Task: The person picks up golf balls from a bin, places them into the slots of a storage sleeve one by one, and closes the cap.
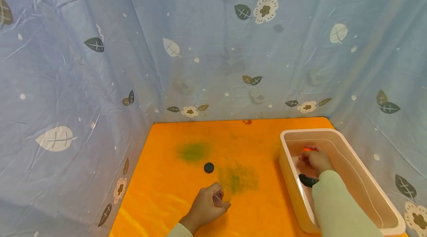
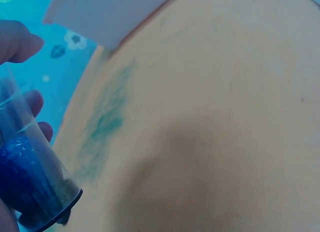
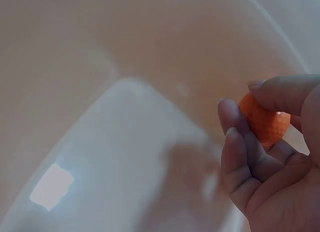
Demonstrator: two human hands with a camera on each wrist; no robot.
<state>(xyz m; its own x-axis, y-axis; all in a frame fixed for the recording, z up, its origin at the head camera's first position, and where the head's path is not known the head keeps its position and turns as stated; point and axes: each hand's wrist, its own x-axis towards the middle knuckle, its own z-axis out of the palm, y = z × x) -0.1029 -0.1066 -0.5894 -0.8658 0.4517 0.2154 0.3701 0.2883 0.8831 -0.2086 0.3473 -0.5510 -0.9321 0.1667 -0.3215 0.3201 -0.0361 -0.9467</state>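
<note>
My left hand [image 1: 208, 203] grips a clear plastic tube [image 2: 52, 174] above the front of the table. Inside the tube sits a shiny blue mass [image 2: 22, 169], and a dark rim rings the tube's lower end. Down inside a pale pink tub [image 1: 289, 181], my right hand [image 1: 318, 160] pinches an orange dimpled ball [image 3: 265, 119] between thumb and fingers. The ball's dimples resemble those of a golf ball. A black round disc [image 1: 208, 167] lies flat on the table, just beyond my left hand.
The orange table [image 1: 166, 188] has green smudges [image 1: 193, 151] on its top. Blue curtains [image 1: 213, 51] with leaf and flower prints hang at the back and both sides. The tub stands along the right edge, its walls rising around my right forearm.
</note>
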